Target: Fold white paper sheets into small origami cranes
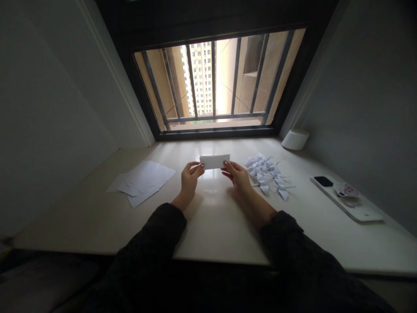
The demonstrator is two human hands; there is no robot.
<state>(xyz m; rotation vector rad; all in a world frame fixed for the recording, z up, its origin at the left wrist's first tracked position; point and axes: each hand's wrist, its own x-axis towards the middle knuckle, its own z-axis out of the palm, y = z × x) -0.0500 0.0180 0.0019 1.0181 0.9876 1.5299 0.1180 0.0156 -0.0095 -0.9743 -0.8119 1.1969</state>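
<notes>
A small white rectangle of folded paper (214,161) is held up above the middle of the sill, its long side level. My left hand (190,176) pinches its left end between thumb and fingers. At the right end, my right hand (237,174) grips it the same way. To the right of that hand lies a heap of small folded white paper pieces (262,171), some with thin pointed ends. Several loose sheets of white paper (148,178) overlap on the left side.
The pale window sill (211,234) has its front edge close to my forearms. A white phone (350,202) with a round grip on its back lies at the right. A white rounded object (295,139) stands in the right back corner, beside the dark window frame (215,135).
</notes>
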